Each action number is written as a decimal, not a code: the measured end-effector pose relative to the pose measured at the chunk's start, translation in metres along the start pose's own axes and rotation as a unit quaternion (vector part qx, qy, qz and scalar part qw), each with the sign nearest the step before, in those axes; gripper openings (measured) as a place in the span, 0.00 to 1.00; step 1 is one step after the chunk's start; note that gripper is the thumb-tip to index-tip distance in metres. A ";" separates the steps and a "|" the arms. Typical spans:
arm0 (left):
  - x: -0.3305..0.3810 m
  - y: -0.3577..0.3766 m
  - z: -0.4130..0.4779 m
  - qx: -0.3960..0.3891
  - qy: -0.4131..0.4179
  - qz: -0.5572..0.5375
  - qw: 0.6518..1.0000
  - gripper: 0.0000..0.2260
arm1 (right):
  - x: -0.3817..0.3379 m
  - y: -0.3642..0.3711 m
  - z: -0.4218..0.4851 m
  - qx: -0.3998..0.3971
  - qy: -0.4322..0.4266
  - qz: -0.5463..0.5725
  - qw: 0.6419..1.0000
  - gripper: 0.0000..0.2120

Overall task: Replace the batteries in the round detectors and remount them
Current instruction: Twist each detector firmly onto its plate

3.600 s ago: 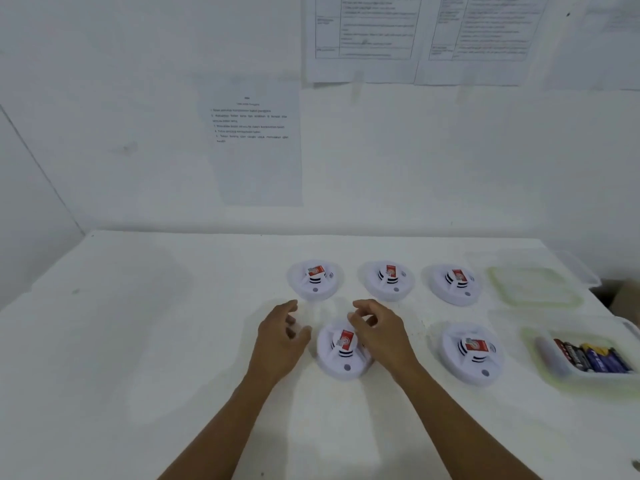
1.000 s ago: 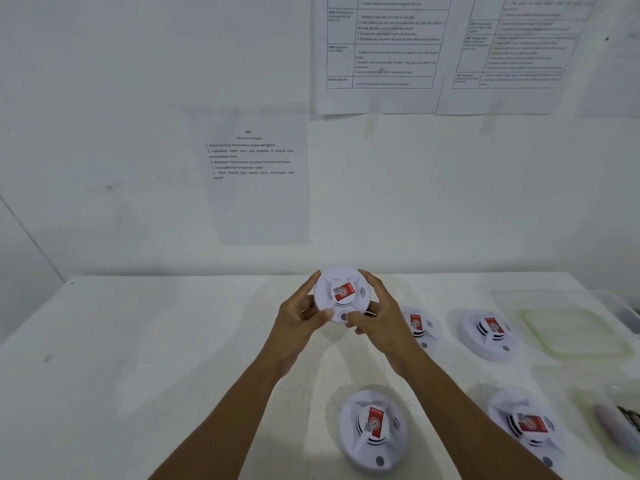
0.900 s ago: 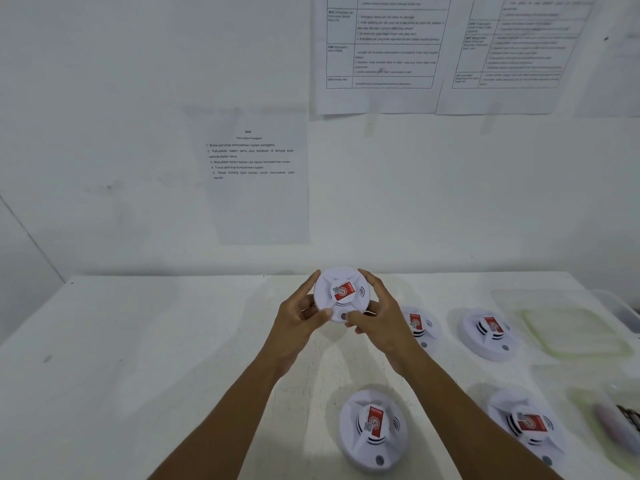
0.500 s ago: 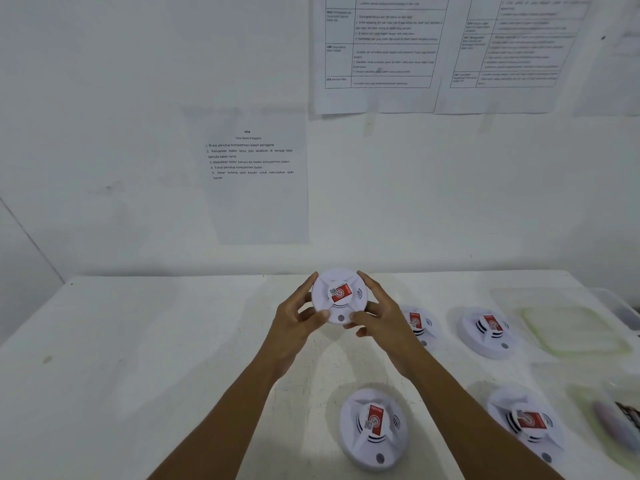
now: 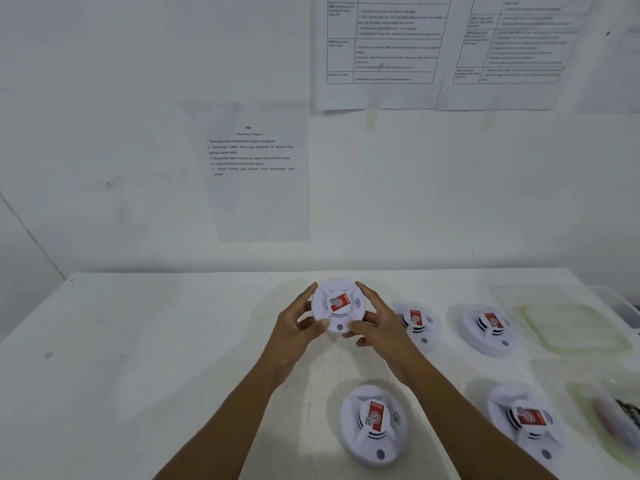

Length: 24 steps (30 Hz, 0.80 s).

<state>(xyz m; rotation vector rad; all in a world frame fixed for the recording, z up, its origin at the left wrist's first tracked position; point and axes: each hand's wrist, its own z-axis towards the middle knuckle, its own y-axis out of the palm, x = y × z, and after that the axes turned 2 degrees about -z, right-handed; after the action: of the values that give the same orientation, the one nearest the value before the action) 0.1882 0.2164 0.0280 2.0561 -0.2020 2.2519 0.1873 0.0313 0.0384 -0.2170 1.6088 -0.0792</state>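
Observation:
I hold one round white detector (image 5: pixel 337 308) with a red label above the table, its face tilted toward me. My left hand (image 5: pixel 294 329) grips its left rim and my right hand (image 5: pixel 379 327) grips its right rim, thumbs near the small button at the bottom. Several more white detectors lie face up on the white table (image 5: pixel 156 358): one near the front (image 5: pixel 373 424), one at the front right (image 5: pixel 526 419), and two in the back row (image 5: pixel 417 322) (image 5: pixel 488 327).
A clear lid (image 5: pixel 571 323) lies at the back right. A clear container (image 5: pixel 613 414) with batteries sits at the right edge, blurred. Printed sheets (image 5: pixel 254 168) hang on the white wall just behind the table.
Since 3.6 s ago my hands went from the front detector to the back-left one and lifted it. Over the last second it has turned slightly in my hands.

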 end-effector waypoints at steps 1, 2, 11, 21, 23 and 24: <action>-0.001 0.000 -0.001 0.000 -0.002 0.001 1.000 0.26 | 0.002 0.000 0.000 0.000 0.004 0.002 1.000 0.28; -0.003 0.000 -0.001 0.001 -0.006 0.000 1.000 0.26 | 0.005 0.001 0.000 0.001 0.007 0.003 1.000 0.28; -0.011 -0.002 -0.009 0.023 -0.047 -0.026 0.998 0.22 | 0.017 0.003 -0.001 -0.003 0.004 0.002 1.000 0.32; -0.020 -0.001 -0.011 0.032 -0.028 0.001 0.999 0.23 | 0.031 -0.003 -0.010 -0.008 -0.014 0.037 0.999 0.29; -0.021 -0.001 -0.010 0.038 -0.026 0.007 0.999 0.23 | 0.031 -0.003 -0.010 -0.008 -0.021 0.034 0.999 0.29; -0.021 0.000 -0.010 0.040 -0.025 0.008 0.999 0.23 | 0.031 -0.003 -0.009 -0.007 -0.025 0.032 0.999 0.29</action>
<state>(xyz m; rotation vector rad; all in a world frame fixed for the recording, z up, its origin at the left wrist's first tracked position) 0.1802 0.2187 0.0064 2.1588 -0.1340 2.2564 0.1770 0.0218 0.0090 -0.1772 1.5662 -0.0126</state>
